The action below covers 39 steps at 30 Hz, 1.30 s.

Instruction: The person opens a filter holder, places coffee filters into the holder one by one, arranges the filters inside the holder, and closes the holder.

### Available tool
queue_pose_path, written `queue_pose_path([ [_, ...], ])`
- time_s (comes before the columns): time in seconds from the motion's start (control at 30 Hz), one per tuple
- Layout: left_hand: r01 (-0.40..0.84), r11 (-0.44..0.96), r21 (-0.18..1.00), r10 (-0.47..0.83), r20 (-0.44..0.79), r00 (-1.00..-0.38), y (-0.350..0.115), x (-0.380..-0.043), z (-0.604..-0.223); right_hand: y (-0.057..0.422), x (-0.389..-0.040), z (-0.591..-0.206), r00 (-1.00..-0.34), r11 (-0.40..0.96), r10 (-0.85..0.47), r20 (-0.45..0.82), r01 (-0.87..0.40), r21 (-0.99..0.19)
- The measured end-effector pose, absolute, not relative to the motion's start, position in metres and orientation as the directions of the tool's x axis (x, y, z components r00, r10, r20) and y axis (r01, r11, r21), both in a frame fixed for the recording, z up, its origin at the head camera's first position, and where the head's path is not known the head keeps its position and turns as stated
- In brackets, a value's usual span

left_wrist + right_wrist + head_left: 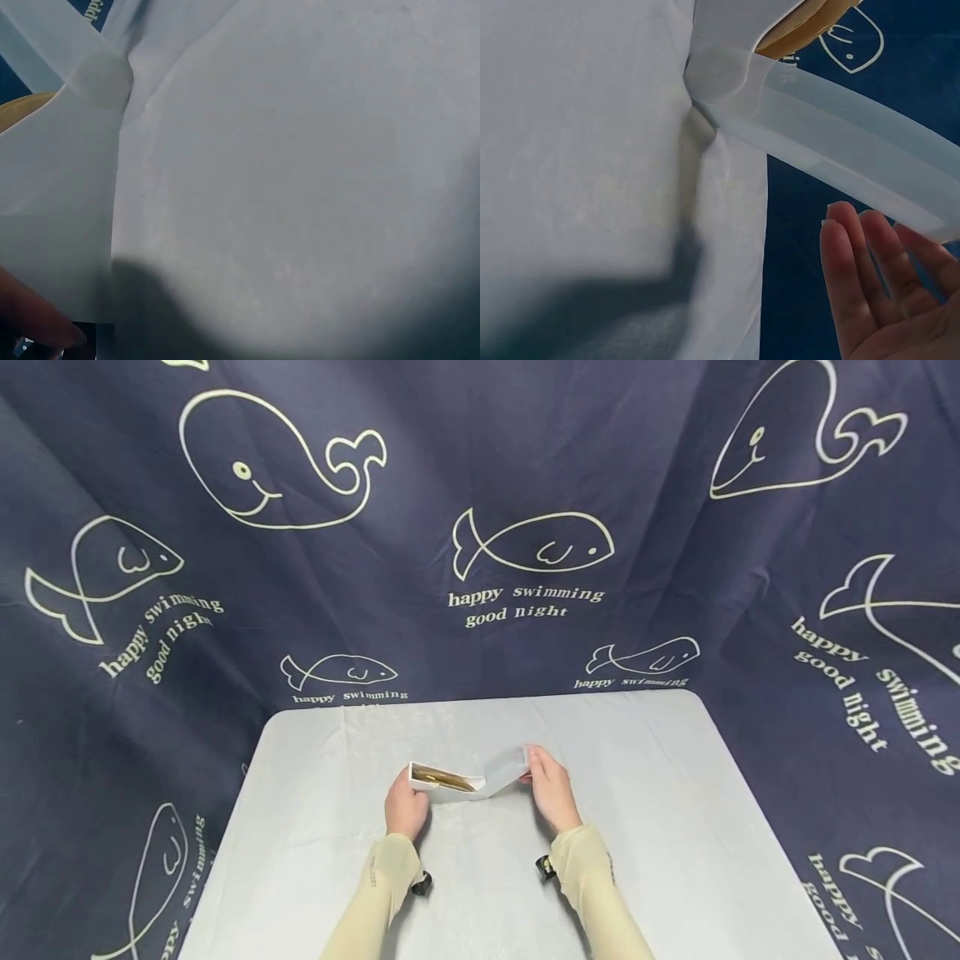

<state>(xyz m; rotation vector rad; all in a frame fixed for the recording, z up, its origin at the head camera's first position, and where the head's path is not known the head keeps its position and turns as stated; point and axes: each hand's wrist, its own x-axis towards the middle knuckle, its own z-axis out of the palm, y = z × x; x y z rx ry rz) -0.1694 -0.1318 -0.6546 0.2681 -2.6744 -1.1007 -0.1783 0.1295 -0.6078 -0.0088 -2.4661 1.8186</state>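
A slim white case (444, 787) hangs over the table with its long open side up, and something brown and gold (446, 777) lies inside. From its right end a translucent cover (504, 770) swings out at an angle, joined at a round pivot (718, 73). My left hand (406, 807) grips the far left end of the case. At the cover's outer end, my right hand (551, 787) pinches it. In the right wrist view, several fingers (844, 262) of that hand reach out fairly straight below the cover, with the thumb hidden.
A table (337, 860) with a pale cloth and rounded corners lies beneath both hands. Dark blue curtains (525, 468) printed with whales and fish stand behind it and along both sides. Black straps (422, 884) sit at the wrists.
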Motion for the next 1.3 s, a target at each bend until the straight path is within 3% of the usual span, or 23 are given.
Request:
queue_pose_path([
  [0.27,-0.131,0.708,0.694,-0.306,0.135,-0.942,-0.130,-0.168,-0.654,0.116,-0.185,-0.600,-0.992,0.288,-0.044,0.116,-0.124,-0.950],
  [0.53,-0.160,0.710,0.686,-0.324,0.117,-0.939,-0.133,-0.167,-0.653,0.093,-0.188,-0.590,-0.971,0.436,-0.139,0.193,-0.235,-0.869],
  [0.77,-0.163,0.726,0.668,-0.314,0.111,-0.943,-0.135,-0.161,-0.656,0.074,-0.179,-0.589,-0.937,0.618,-0.231,0.261,-0.349,-0.705],
  [1.3,-0.125,0.739,0.662,-0.305,0.163,-0.938,-0.126,-0.168,-0.656,0.056,-0.176,-0.596,-0.903,0.596,-0.399,0.157,-0.386,-0.704],
])
